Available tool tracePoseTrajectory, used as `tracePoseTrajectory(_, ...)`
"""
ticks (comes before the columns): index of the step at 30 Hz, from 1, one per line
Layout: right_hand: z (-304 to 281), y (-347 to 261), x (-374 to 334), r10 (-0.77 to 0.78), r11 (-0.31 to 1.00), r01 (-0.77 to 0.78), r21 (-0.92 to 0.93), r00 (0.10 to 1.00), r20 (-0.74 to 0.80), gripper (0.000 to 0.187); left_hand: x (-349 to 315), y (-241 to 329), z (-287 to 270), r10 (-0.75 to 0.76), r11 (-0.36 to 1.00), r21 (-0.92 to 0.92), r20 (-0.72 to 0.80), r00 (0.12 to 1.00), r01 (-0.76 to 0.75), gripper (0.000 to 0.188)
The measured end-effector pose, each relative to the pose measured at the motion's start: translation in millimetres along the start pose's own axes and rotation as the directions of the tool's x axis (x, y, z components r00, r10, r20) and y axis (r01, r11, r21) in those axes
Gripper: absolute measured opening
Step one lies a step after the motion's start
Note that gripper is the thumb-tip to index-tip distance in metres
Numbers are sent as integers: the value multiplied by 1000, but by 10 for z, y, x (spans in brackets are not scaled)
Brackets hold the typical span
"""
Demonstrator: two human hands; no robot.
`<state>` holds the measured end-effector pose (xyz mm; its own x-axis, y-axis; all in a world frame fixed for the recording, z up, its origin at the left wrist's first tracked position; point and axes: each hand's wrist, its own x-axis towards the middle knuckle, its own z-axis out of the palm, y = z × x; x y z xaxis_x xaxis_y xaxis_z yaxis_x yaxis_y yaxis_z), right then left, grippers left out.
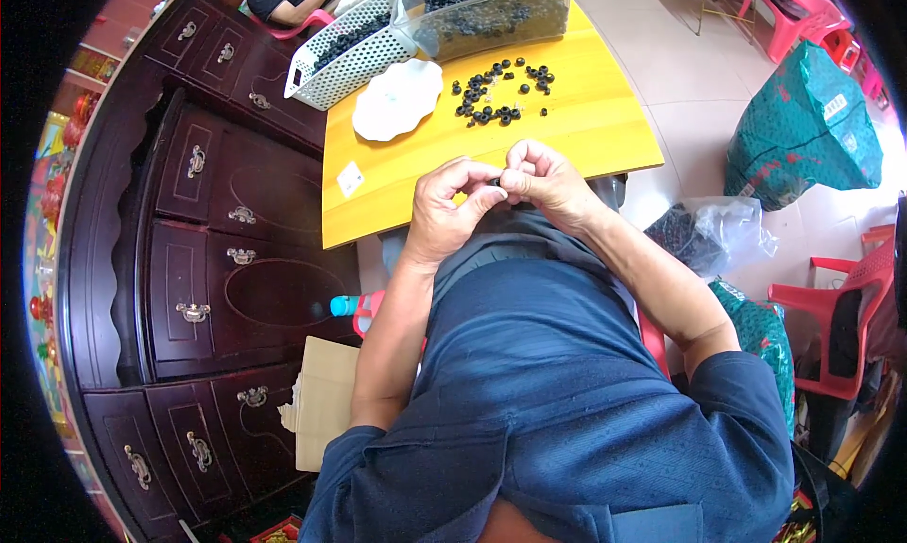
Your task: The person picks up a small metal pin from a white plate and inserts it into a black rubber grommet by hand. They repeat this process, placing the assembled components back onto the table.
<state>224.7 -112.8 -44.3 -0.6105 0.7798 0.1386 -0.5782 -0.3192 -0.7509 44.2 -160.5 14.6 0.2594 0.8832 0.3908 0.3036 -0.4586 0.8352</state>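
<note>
My left hand (452, 203) and my right hand (546, 186) meet at the near edge of the yellow table, above my lap. Between their fingertips is a small black part (494, 181), pinched from both sides and mostly covered by the fingers. Farther up the tabletop lies a loose scatter of small round black parts (505, 114), with tiny clear bits among them. A white scalloped plate (398, 100) rests to the left of the scatter, holding something small and pale.
A clear plastic bin (491, 35) and a white perforated basket (331, 88), both full of black parts, stand at the table's far side. Dark wooden drawers (203, 184) line the left. Teal bags (803, 132) and pink chairs (836, 302) are at right. Another person's arm (298, 12) shows beyond.
</note>
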Motion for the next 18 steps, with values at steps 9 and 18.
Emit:
tracePoseTrajectory(9,-52,21,6,85,996,-85,-9,996,-13,21,-35,-129,10,-73,997,-14,-42,996,73,12)
tracePoseTrajectory(18,-158,121,24,203,962,-203,-184,979,-22,15,-67,-381,-146,-357,928,-73,91,929,364,13)
